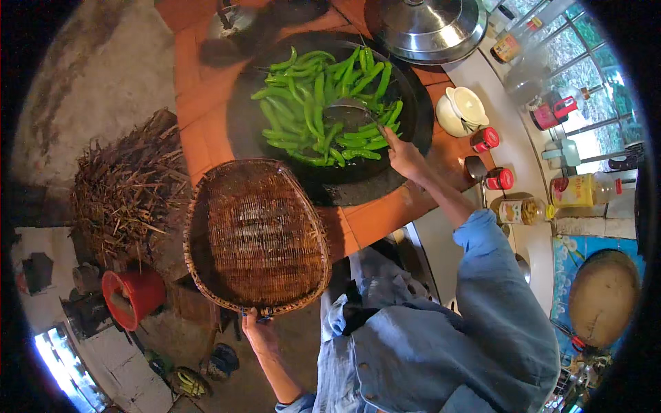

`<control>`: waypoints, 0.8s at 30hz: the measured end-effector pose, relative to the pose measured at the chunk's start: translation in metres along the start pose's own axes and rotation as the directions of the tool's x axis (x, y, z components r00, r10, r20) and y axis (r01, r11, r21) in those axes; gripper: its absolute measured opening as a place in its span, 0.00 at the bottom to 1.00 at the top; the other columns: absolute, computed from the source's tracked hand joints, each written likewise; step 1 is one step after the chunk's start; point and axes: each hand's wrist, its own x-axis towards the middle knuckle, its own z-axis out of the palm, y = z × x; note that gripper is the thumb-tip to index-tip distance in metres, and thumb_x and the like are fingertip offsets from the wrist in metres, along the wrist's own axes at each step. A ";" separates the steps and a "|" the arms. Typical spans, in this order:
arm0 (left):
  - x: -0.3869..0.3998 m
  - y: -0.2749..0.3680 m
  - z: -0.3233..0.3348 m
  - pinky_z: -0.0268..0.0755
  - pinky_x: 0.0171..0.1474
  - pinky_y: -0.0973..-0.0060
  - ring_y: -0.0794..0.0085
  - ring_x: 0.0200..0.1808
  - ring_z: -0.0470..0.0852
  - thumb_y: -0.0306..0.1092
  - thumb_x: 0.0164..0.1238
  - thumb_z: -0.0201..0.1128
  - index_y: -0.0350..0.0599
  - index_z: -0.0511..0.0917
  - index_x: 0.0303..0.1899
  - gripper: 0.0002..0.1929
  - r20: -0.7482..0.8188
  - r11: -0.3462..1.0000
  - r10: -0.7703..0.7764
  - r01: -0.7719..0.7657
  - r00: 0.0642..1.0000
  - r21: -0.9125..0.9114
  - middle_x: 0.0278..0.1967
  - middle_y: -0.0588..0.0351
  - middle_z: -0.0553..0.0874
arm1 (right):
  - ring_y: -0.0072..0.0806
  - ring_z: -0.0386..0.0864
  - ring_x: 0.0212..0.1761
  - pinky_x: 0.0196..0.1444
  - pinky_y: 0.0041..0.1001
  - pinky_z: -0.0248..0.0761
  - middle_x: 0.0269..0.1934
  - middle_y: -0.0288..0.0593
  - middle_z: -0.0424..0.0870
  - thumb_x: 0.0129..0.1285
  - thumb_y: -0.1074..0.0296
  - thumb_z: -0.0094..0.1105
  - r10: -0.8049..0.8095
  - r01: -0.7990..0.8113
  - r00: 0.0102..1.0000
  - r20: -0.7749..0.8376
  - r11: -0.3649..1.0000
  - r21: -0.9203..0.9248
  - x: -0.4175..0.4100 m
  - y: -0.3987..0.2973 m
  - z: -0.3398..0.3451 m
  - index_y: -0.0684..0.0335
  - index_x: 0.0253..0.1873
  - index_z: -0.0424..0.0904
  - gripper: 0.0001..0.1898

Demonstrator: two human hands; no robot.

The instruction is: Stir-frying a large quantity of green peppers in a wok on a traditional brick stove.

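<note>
A large dark wok (419,111) set in an orange tiled stove holds many long green peppers (310,106). My right hand (405,157) grips the handle of a metal ladle (348,103), whose bowl rests among the peppers near the wok's middle. Below and left of the wok, my left hand (256,328) holds the near rim of a woven wicker basket (258,232). The basket is tilted with its inside facing me, and its far edge overlaps the wok's near left side. Nothing lies in the part of the basket that shows.
Right of the wok stand a cream lidded pot (454,113), red-lidded jars (500,179) and an oil bottle (573,190). A metal lid (434,31) sits at the back. Dry kindling (129,191) and a red bucket (131,297) are at the left.
</note>
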 end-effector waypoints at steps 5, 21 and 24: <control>0.001 0.000 0.003 0.67 0.33 0.74 0.75 0.34 0.74 0.32 0.59 0.59 0.47 0.74 0.45 0.12 0.005 0.999 0.020 -0.021 1.000 0.035 0.35 0.62 0.78 | 0.53 0.79 0.36 0.42 0.45 0.71 0.35 0.61 0.79 0.62 0.70 0.47 -0.109 0.109 0.993 -0.036 0.994 0.002 -0.012 0.002 -0.036 0.50 0.70 0.51 0.31; -0.001 0.005 0.001 0.69 0.31 0.74 0.73 0.31 0.75 0.31 0.59 0.59 0.45 0.73 0.44 0.11 0.023 0.998 0.039 -0.040 0.999 0.050 0.34 0.60 0.77 | 0.47 0.76 0.26 0.30 0.41 0.68 0.27 0.55 0.77 0.58 0.73 0.50 -0.107 0.185 0.962 0.252 0.932 -0.313 -0.064 0.014 -0.110 0.42 0.71 0.49 0.36; -0.003 0.007 0.005 0.69 0.30 0.74 0.73 0.31 0.76 0.31 0.60 0.59 0.45 0.73 0.44 0.11 0.032 0.997 0.052 -0.054 0.998 0.059 0.33 0.60 0.77 | 0.48 0.77 0.27 0.30 0.42 0.69 0.29 0.55 0.77 0.59 0.72 0.50 -0.142 0.207 0.968 0.208 0.919 -0.335 -0.040 0.011 -0.085 0.41 0.71 0.48 0.36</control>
